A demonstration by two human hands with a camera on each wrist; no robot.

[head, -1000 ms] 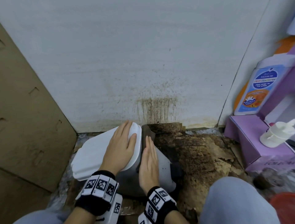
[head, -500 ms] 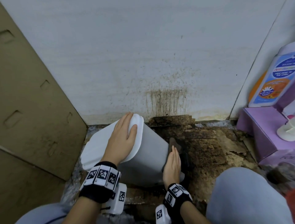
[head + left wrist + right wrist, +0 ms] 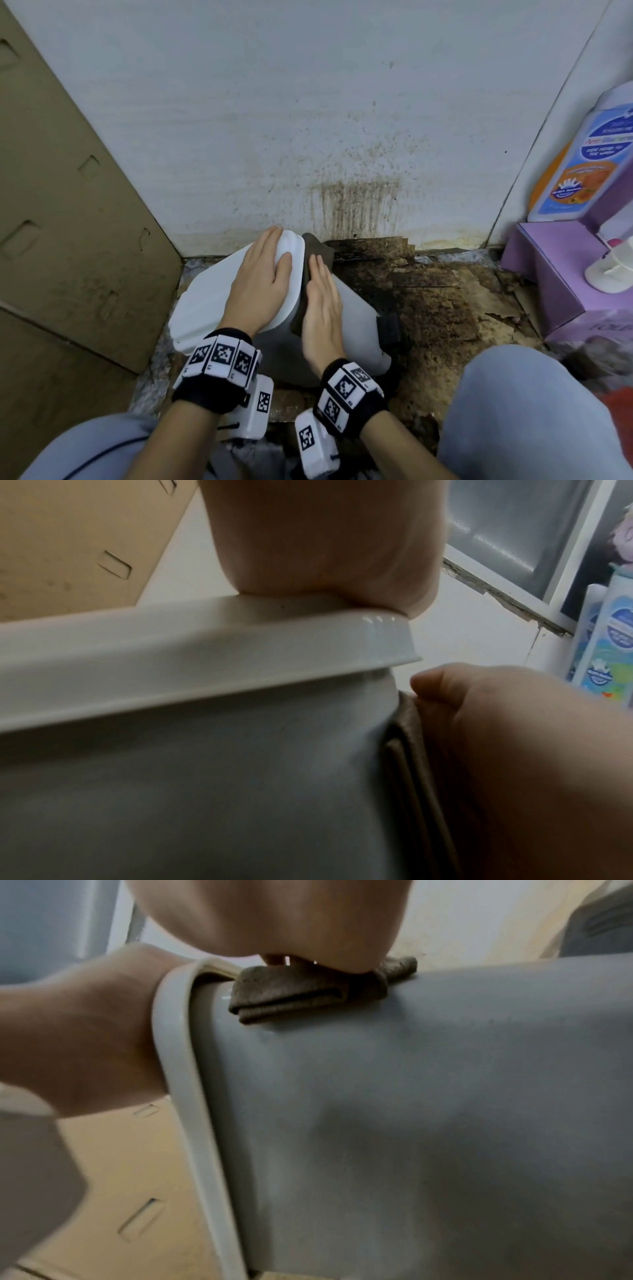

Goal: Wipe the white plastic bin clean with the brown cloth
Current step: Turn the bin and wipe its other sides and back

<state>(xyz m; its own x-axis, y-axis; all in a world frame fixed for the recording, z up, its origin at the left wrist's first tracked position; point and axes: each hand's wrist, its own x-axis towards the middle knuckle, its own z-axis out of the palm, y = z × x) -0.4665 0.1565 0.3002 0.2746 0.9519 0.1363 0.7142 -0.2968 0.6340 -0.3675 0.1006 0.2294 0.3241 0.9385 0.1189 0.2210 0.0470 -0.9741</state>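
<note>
your left hand (image 3: 260, 287) lies flat on the lid of the white plastic bin (image 3: 356, 329), with straight fingers reaching to the far edge of the lid. the bin stands tilted on the dirty floor (image 3: 438, 308), close to the stained white wall (image 3: 308, 137), and the lid leans toward the cardboard (image 3: 68, 205) on your left. your right hand (image 3: 320, 308) presses the brown cloth (image 3: 317, 251) against the upper side of the bin, just beside the lid rim; the fingers are straight and together, not curled around it. in the right wrist view the cloth (image 3: 301, 993) is folded and lies under your palm. at the right, a lotion bottle (image 3: 582, 161) stands on a purple box (image 3: 555, 274).
</note>
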